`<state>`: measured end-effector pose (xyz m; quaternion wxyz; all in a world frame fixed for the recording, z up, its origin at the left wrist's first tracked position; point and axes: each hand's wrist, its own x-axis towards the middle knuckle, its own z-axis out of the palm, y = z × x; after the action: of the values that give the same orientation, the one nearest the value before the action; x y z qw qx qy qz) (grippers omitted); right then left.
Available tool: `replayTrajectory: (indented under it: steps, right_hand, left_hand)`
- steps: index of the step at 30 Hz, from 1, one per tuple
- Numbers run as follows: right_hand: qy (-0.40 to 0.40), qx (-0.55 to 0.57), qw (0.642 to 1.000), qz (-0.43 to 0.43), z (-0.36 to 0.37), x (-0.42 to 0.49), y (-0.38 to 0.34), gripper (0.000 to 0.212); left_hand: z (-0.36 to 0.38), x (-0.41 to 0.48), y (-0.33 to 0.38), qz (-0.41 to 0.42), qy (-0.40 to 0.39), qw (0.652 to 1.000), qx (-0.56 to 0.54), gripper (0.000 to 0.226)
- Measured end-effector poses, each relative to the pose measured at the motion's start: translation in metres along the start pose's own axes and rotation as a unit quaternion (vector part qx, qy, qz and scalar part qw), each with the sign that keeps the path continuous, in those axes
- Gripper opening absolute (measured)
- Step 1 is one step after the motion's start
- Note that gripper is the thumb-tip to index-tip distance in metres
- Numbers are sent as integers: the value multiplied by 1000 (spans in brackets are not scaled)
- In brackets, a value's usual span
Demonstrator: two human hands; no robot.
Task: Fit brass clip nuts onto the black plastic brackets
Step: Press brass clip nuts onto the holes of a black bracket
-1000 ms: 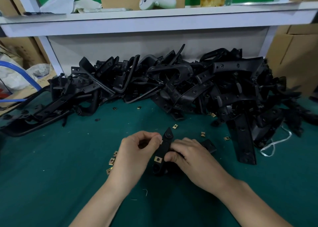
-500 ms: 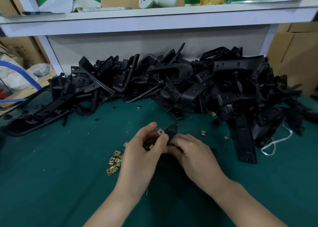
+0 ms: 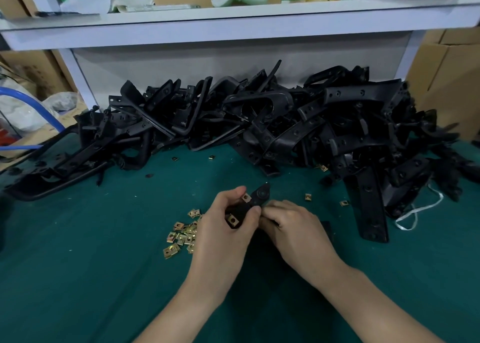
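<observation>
Both hands meet over the middle of the green felt-covered table (image 3: 78, 277), closed together on one narrow black plastic bracket (image 3: 255, 199) whose rounded tip pokes out on the far side of the fingers. The left hand (image 3: 223, 228) wraps the bracket from the left, thumb pressed across its face; the right hand (image 3: 293, 228) grips it from the right with fingers curled over the near part, which is mostly hidden. Two small square brass clip nuts sit on the bracket: one (image 3: 246, 197) near the left fingertips, another (image 3: 233, 220) lower down beside the thumb. Whether either is fully seated is hard to tell from here.

Just left of the left hand lies a loose cluster of brass clip nuts (image 3: 181, 235) on the felt, with a few strays (image 3: 308, 197) scattered farther off. Along the far edge, a big tangled heap of black plastic brackets (image 3: 259, 124) runs nearly the whole width of the table, under a white shelf (image 3: 233, 28). A white cord (image 3: 415, 212) trails at the right.
</observation>
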<state>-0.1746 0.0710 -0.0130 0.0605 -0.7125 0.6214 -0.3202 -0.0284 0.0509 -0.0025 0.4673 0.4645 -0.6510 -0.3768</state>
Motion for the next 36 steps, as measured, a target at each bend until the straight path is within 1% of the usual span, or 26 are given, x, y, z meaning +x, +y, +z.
replayTrajectory:
  steps: [4, 9, 14, 18, 23, 28, 31, 34, 36]
  right_hand:
    - [4, 6, 1000, -6, 1, 0, 1, 21]
    - [16, 4, 1000, -2, 2, 0, 4, 17]
    - [1, 17, 1000, 0, 1, 1, 6, 22]
    - [-3, 27, 1000, -4, 1, 0, 7, 20]
    - [15, 18, 1000, -16, 4, 0, 10, 16]
    - [29, 13, 999, -25, 6, 0, 11, 21]
    - [30, 2, 999, -21, 5, -2, 10, 28]
    - [36, 14, 999, -11, 2, -2, 7, 29]
    - [43, 33, 999, -8, 0, -3, 4, 31]
  left_hand:
    - [0, 0, -2, 16, -2, 1000, 13, 29]
    - [-2, -1, -5, 20, -8, 998, 57, 34]
    - [-2, 0, -6, 47, -3, 996, 74, 20]
    - [-3, 0, -7, 70, 2, 995, 75, 16]
    - [-3, 0, -8, 87, 8, 991, 99, 12]
    - [-5, 1, -9, 114, 23, 984, 136, 13]
    - [-5, 0, -8, 138, 36, 977, 160, 15]
    - [-7, 0, -7, 158, 29, 973, 163, 19]
    - [-9, 1, -7, 149, 13, 976, 161, 25]
